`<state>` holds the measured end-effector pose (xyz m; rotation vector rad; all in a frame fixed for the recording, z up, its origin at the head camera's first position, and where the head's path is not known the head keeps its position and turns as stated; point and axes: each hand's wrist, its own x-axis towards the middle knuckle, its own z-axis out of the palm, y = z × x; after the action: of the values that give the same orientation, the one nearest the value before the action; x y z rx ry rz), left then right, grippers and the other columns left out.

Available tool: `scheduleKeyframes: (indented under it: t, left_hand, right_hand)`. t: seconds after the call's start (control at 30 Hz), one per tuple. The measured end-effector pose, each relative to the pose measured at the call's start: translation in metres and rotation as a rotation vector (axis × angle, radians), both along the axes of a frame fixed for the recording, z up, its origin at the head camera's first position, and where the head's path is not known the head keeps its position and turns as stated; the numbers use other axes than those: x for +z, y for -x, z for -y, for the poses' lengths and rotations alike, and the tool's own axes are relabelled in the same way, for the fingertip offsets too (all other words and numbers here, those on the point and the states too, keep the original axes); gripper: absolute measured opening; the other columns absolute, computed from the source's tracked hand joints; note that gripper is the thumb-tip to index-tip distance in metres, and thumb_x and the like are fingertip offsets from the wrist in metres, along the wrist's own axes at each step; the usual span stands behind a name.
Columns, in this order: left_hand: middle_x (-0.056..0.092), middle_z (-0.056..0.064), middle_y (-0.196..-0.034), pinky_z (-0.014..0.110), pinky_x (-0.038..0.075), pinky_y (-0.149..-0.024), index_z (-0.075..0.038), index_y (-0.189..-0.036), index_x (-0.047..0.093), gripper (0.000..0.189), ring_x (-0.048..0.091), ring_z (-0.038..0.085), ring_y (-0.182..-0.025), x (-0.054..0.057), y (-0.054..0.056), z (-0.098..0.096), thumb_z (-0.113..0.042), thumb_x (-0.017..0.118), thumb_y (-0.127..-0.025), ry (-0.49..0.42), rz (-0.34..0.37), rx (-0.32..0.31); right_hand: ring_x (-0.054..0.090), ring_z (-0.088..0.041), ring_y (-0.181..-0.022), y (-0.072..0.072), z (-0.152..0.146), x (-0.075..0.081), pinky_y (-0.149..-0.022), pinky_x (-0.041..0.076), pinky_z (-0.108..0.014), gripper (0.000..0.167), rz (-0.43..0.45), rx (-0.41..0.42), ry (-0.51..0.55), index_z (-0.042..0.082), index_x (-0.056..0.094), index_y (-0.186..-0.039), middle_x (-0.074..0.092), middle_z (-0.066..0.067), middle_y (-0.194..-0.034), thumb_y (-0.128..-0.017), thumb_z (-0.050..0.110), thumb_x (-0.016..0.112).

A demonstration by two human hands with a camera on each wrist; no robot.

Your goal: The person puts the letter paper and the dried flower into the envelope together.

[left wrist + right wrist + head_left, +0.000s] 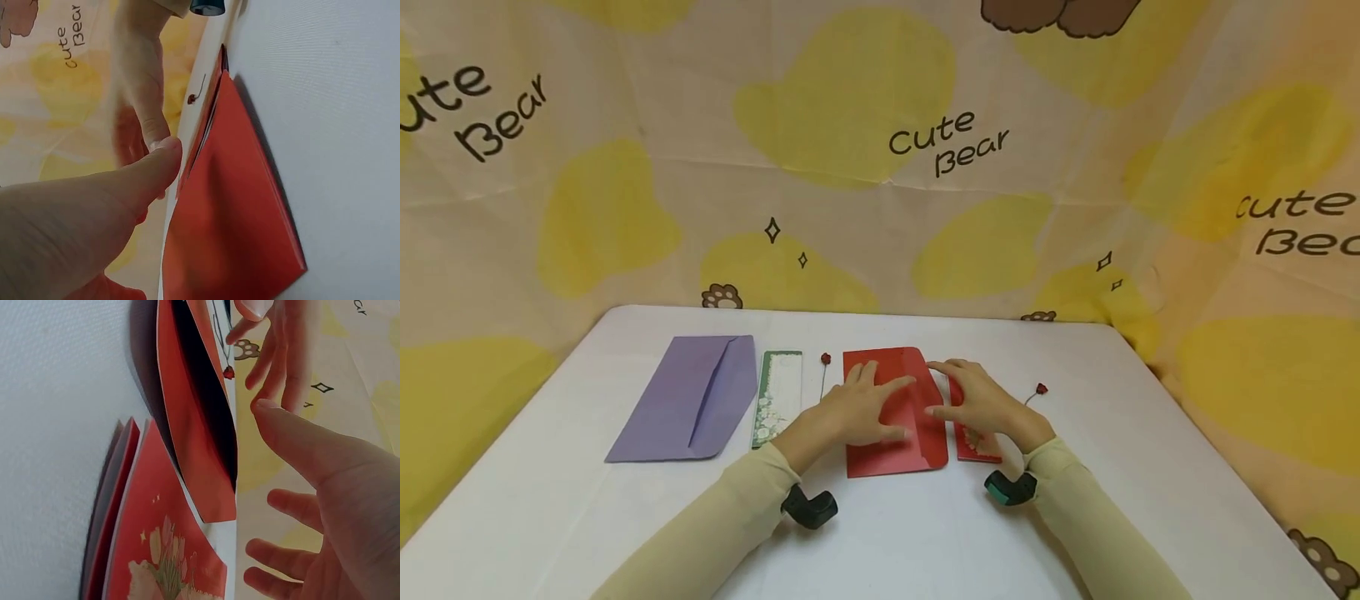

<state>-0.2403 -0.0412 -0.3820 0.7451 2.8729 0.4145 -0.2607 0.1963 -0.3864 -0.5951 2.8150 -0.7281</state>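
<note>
The person's left hand (853, 410) spread its fingers wide over the red envelope (883, 460), and the right hand (981, 404), its thumb and forefinger well apart, hung between that envelope and the red card (979, 448). Neither hand held anything; whether a fingertip brushed the paper I could not tell. The red envelope lay mid-table, its pointed flap side to the right and, from the right wrist, its mouth gaping dark.

"Cute Bear" read in full at the middle of the backdrop (850, 100); to the left and right the same words ran off the view. The folded red card carried printed tulips.

A narrow strip of white tabletop (910, 533) parted the red envelope from the red card. On the left, the purple envelope (688, 396) almost met the green-bordered card (778, 392). One small red rose (826, 359) lay left of the red envelope, another beyond the right wrist. Broad tabletop ran on the near side of the envelopes and out to the right edge; the far edge ran just behind them.
</note>
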Motion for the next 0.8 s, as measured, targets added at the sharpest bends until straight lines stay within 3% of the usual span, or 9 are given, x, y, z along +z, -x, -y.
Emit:
scheduleKeyframes:
  t: [0.13,0.33,0.6,0.8]
  left_hand:
    - [0.039,0.022,-0.147,0.052,0.058,-0.085,-0.039,-0.154,0.038,0.080,0.040,0.041,-0.136,-0.0028,-0.0013,-0.0025,-0.062,0.071,-0.085,0.009,0.021,0.001]
    - [0.027,0.026,-0.161,0.061,0.053,-0.097,-0.040,-0.154,0.038,0.080,0.028,0.053,-0.148,-0.0034,-0.0032,-0.0045,-0.066,0.068,-0.085,0.039,0.064,0.019]
    - [0.031,0.026,-0.161,0.060,0.047,-0.107,-0.039,-0.153,0.041,0.078,0.033,0.049,-0.147,-0.0027,-0.0048,-0.0055,-0.067,0.067,-0.085,0.108,0.065,0.029]
    - [0.031,0.026,-0.161,0.062,0.043,-0.110,-0.037,-0.153,0.040,0.079,0.032,0.050,-0.148,-0.0032,-0.0046,-0.0033,-0.062,0.071,-0.085,0.094,0.081,0.031]
  right_hand:
    - [0.032,-0.043,-0.148,0.0000,0.0000,-0.0028,-0.105,0.046,-0.064,0.078,0.016,0.037,-0.015,0.020,0.044,-0.153,0.041,-0.018,-0.157,-0.087,0.043,0.078]
    - [0.031,-0.044,-0.148,0.0000,0.0001,-0.0042,-0.108,0.041,-0.069,0.071,-0.002,0.103,-0.025,0.018,0.049,-0.150,0.050,-0.016,-0.151,-0.088,0.038,0.078]
    - [0.045,-0.037,-0.133,-0.0001,0.0008,-0.0058,-0.103,0.048,-0.061,0.069,-0.021,0.128,-0.060,0.018,0.053,-0.147,0.052,-0.018,-0.144,-0.087,0.040,0.078]
    - [0.048,-0.031,-0.127,-0.0021,0.0025,-0.0063,-0.101,0.049,-0.056,0.069,-0.019,0.114,-0.065,0.020,0.054,-0.146,0.054,-0.013,-0.139,-0.085,0.041,0.080]
